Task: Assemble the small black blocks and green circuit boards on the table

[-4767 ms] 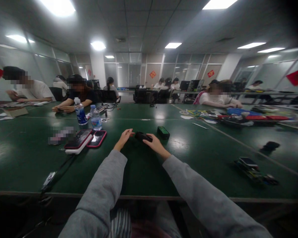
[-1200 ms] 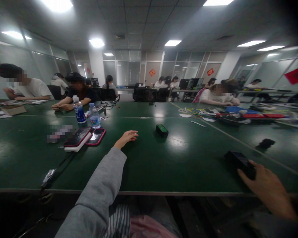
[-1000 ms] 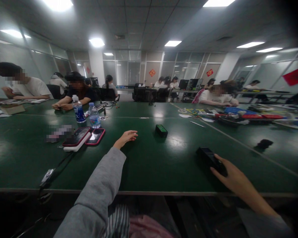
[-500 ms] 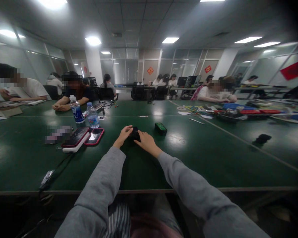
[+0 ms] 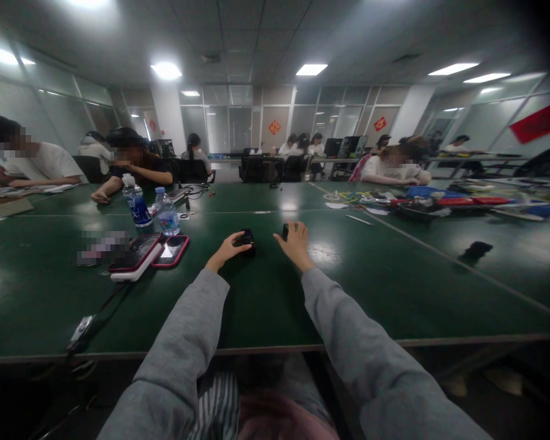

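My left hand point(image 5: 229, 249) has its thumb and fingers around a small black box-shaped object point(image 5: 247, 236) on the green table; its kind does not show. Just to the right, my right hand point(image 5: 296, 244) reaches over a small black box with a green top point(image 5: 285, 231). Its thumb stands apart on the left side while the fingers spread across the top. Most of that box is hidden behind the hand, with bits of green showing between the fingers.
Left of my hands lie a pink-edged phone point(image 5: 170, 251), another phone on a white block point(image 5: 135, 253) and two bottles point(image 5: 168, 214). A black object point(image 5: 477, 250) lies far right. Cables and tools point(image 5: 421, 201) cover the back right. Several people sit around.
My right hand has left the black object and moved right, over the green-topped box. My left hand stays at the black object. A person across the table has raised an arm.
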### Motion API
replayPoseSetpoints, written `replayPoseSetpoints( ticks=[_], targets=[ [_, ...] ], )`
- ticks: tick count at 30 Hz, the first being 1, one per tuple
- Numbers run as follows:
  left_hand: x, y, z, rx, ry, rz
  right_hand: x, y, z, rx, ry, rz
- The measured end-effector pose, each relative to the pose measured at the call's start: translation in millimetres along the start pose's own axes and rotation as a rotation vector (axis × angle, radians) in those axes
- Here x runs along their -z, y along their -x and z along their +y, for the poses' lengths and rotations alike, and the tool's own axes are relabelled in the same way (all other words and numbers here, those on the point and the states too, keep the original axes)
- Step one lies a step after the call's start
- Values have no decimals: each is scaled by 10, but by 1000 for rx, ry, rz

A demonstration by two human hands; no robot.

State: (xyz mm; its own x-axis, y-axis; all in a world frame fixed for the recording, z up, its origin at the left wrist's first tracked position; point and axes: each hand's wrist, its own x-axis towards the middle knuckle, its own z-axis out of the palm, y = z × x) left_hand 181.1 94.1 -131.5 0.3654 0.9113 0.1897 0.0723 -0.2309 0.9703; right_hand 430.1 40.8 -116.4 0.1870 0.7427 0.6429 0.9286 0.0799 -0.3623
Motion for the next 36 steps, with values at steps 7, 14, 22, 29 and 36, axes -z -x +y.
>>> replayPoseSetpoints(
  ticks=[7, 14, 22, 29, 36],
  targets=[
    [-15, -14, -35, -34, -97, 33, -183, -7, 384, -98, 15, -60],
    [-91, 76, 99, -47, -173, 105, -212, -34, 301, -10, -164, -103],
    [-123, 202, 274, -21, -215, 127, -256, -4, 237, -173, -164, -141],
    [-95, 103, 119, -45, -235, 118, -125, 65, 81, -69, 13, -205],
    [-41, -2, -75, -134, -442, 88, -167, 164, 9, 23, 148, -245]
  ],
)
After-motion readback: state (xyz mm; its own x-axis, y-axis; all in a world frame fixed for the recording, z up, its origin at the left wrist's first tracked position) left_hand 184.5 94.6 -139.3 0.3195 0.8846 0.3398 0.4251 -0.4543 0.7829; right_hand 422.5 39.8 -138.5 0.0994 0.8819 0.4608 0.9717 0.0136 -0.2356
